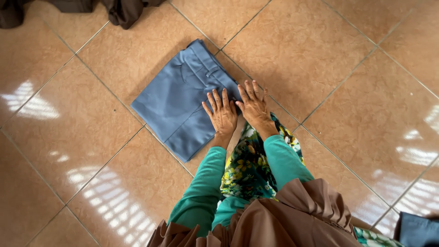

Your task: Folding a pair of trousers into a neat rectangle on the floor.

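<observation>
You are looking straight down at a floor of large, glossy tan tiles [347,68], laid on the diagonal, with pale window reflections along the left and right sides.

In the middle lies one pair of blue-grey trousers [178,98], folded into a neat flat rectangle, its waistband and belt loops toward the far end. It sits just left of centre, turned at an angle to you.

Both your hands rest on the near right edge of that fold. Your left hand [222,116] lies flat, palm down, fingers spread and pointing away from you, fully on the cloth. Your right hand [254,107] lies just beside it, also flat with fingers spread; its fingertips reach the trousers' edge while the palm sits over the floor. The two hands are side by side, nearly touching, open and pressing down, gripping nothing.

Your two sleeves [201,187] are teal green. Between them shows a dark floral-print cloth [249,169] with yellow and white blooms, and nearest you, a draped brown garment [292,215] fills the bottom of the view.

Around the trousers the floor is bare enough that nothing lies between them and your hands. At the far left edge lies one heap of dark brown cloth [123,11], well apart from the trousers. At the near right corner one dark blue piece of fabric [418,231] just shows, mostly cut off by the frame.

Count: one folded pair of trousers, two hands, two other cloth pieces on the floor.
</observation>
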